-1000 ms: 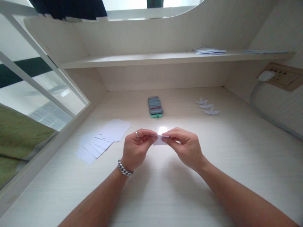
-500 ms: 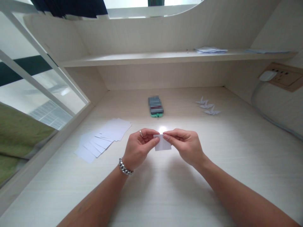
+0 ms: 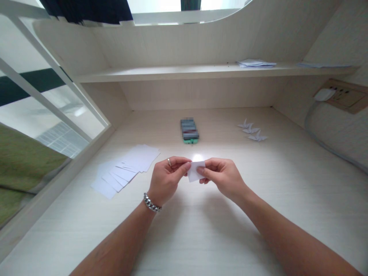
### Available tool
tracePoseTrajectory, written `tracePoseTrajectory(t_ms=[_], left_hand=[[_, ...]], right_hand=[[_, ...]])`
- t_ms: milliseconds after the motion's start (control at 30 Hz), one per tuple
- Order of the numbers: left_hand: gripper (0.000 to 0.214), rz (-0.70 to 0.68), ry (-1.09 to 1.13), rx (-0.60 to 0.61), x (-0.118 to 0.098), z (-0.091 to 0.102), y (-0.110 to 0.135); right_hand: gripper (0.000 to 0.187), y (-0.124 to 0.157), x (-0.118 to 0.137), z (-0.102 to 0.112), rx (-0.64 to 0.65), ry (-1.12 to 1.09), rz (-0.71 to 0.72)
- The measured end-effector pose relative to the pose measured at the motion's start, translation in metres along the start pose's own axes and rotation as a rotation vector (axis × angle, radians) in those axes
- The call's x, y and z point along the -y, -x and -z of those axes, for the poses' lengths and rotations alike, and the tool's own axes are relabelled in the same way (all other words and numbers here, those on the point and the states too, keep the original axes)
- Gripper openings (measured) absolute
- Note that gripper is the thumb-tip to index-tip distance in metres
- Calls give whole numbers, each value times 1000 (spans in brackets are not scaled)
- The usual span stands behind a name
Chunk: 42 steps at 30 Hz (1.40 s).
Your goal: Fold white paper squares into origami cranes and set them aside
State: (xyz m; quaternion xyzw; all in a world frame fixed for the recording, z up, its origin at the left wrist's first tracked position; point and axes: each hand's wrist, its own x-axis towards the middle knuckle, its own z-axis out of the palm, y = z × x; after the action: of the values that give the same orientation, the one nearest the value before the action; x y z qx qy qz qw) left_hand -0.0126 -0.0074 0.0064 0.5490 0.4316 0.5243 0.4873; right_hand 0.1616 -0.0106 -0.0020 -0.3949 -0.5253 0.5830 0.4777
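A small white piece of paper [image 3: 193, 173], roughly square and apparently folded, is held up between my two hands above the desk. My left hand [image 3: 169, 174], with a ring and a chain bracelet at the wrist, pinches its upper left corner between thumb and forefinger. On the other side my right hand [image 3: 222, 174] grips the paper's right part, thumb on the near face and fingers behind. Loose white paper sheets [image 3: 143, 157] lie fanned out to the left of my hands. Several folded paper cranes [image 3: 253, 131] stand at the back right.
A phone-like object [image 3: 189, 131], blurred, with a green edge, lies behind my hands. More paper [image 3: 255, 63] rests on the shelf [image 3: 172, 73]. At right, a white plug with a grey cable [image 3: 319, 140] sits in the wall socket [image 3: 349, 96]. A window frame borders the left side.
My right hand has shifted its hold from the paper's top edge to its right side, with fingers now beneath. The paper has tilted slightly. My left hand has moved slightly left.
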Motion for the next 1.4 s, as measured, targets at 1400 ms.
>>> tracePoseTrajectory(t_ms=[1400], left_hand=[[9, -428, -241, 22, -17, 7, 4]], right_hand=[[15, 13, 4, 4, -135, 253, 503]])
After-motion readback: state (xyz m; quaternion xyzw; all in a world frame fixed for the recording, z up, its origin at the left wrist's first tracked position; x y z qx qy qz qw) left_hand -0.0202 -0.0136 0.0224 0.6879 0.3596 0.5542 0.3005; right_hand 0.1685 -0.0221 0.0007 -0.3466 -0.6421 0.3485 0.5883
